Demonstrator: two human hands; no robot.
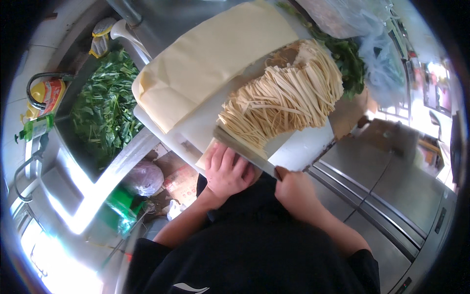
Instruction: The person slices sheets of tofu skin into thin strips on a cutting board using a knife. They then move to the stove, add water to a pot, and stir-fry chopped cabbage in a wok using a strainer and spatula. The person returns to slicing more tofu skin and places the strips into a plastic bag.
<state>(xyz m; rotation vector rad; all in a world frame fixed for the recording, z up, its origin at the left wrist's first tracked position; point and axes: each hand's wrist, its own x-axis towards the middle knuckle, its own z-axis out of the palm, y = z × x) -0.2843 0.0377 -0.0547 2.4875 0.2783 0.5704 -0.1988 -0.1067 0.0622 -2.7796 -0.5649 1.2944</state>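
Observation:
My right hand (296, 191) is closed around the handle of a kitchen knife (246, 149), whose broad blade points up and to the left. Beside the blade, my left hand (228, 171) presses its fingertips on a pale folded tofu sheet (203, 160) at the near edge of a white cutting board (306, 143). Just beyond the blade lies a long heap of thin cut strips (282, 99), curving to the upper right. Farther back, a stack of large uncut sheets (216, 58) is spread across the board's far left part.
Chopped leafy greens (110, 106) fill a metal sink at left, with bottles (49, 97) along its far edge. More greens (347, 62) and plastic bags (382, 62) lie behind the strips. A stainless steel counter (415, 191) stands at right; a green bin (119, 209) is low at left.

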